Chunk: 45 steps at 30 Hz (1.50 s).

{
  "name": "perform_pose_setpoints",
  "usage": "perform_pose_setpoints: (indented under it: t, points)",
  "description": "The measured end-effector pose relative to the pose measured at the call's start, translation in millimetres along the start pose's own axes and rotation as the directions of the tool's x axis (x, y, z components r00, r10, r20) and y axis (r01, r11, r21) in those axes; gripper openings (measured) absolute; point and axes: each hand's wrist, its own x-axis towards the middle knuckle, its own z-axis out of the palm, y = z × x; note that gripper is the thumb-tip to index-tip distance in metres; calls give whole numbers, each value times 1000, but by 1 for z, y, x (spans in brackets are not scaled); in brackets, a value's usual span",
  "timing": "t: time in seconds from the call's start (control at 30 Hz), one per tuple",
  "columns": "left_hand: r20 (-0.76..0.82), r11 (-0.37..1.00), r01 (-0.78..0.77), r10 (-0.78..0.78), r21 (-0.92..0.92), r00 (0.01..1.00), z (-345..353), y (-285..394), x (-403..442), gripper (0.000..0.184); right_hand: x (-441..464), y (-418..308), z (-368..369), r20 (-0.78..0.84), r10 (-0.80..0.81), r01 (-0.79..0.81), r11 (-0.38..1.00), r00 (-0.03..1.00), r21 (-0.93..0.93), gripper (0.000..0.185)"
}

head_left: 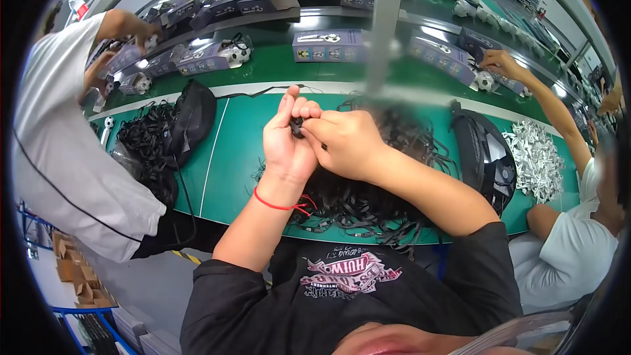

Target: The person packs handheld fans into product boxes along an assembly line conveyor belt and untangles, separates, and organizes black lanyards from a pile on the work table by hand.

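My left hand [288,141] is turned palm up, its fingers curled around a small folded black strap [297,127]. Against it, my right hand [348,143] pinches the same strap between thumb and fingers. Most of the strap is hidden by the fingers, so its exact form cannot be made out. Below and behind my hands a tangled pile of black straps [368,213] lies on the green table [227,138]. A strip of black strap [259,94] stretches along the table just beyond my left hand.
A grey post [386,20] rises in front. Purple printed boxes [328,46] with toy soccer balls [236,54] line the conveyor. Black bags [485,158] flank me, with white straps [536,158] at right. Co-workers' arms [555,102] work on both sides.
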Motion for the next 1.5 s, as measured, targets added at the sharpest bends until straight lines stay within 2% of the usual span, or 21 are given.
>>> perform_pose_setpoints:
  t: [0.03,0.13,0.3,0.4,0.43,0.53,0.57,0.67,0.7,0.8,0.83,0.93,0.97,1.0,1.03,1.1,1.17,1.23,1.27,1.37,1.5]
  points:
    - [-5,1000,-2,2,-4,1000,2,-1,-1,20,3,-3,0,6,1,-1,1000,1000,3,16]
    - [-134,977,-118,143,179,981,5,-6,-3,20,8,-13,2,262,144,-68,958,954,-278,18]
    - [-19,986,-72,75,149,997,-43,26,7,26,7,-27,10,425,112,-7,970,898,-242,24]
    - [405,982,178,-139,-60,904,-57,55,22,33,-2,-32,-7,155,-26,3,989,987,149,30]
    - [409,983,167,-124,-71,904,-57,60,20,33,3,-36,-5,166,-39,14,989,985,149,30]
    - [173,981,189,-192,36,966,-42,52,-8,38,0,-45,-5,149,-202,199,979,968,31,33]
    - [171,978,207,-209,32,963,-35,48,-17,38,-5,-49,0,152,-185,184,983,971,22,33]
    - [-80,999,51,-50,12,996,-14,64,-32,39,8,-63,39,193,-60,78,993,979,-88,33]
    - [-77,999,38,-37,18,996,-9,53,-33,39,5,-59,32,188,-72,88,993,980,-80,33]
    - [-172,1000,2,-4,-11,985,-15,66,-37,39,14,-68,37,348,-12,53,992,938,-111,34]
    - [-177,1000,-9,6,-14,984,-22,74,-36,39,20,-70,40,354,-20,60,993,935,-102,34]
    - [90,976,217,-214,-24,973,-48,97,-28,38,31,-69,38,586,-64,-13,992,808,126,29]
    - [161,975,222,-215,-26,963,-55,110,-24,34,35,-68,33,583,-46,-33,992,812,124,29]
    - [225,970,242,-230,-30,947,-51,123,-20,32,38,-63,21,570,54,-366,815,820,449,28]
    - [219,988,153,-154,24,963,-52,138,-10,28,36,-55,8,581,167,-587,439,797,680,27]
    - [183,985,8,-40,171,982,-56,162,8,24,25,-19,-23,533,444,-676,278,721,683,22]
    - [150,954,-31,-15,297,989,-64,180,29,23,-5,42,-54,487,532,-636,133,693,760,25]
    - [154,947,13,-66,322,986,-74,187,54,22,-28,78,-76,311,716,-640,243,625,729,38]
    - [174,938,66,-132,341,976,-82,189,68,22,-43,92,-82,289,739,-641,244,608,727,38]
    - [203,902,132,-231,411,951,-103,176,104,24,-75,126,-98,349,671,-346,-145,655,927,46]
    - [185,829,55,-188,556,965,-129,164,115,27,-77,131,-111,401,639,-317,-249,656,915,46]
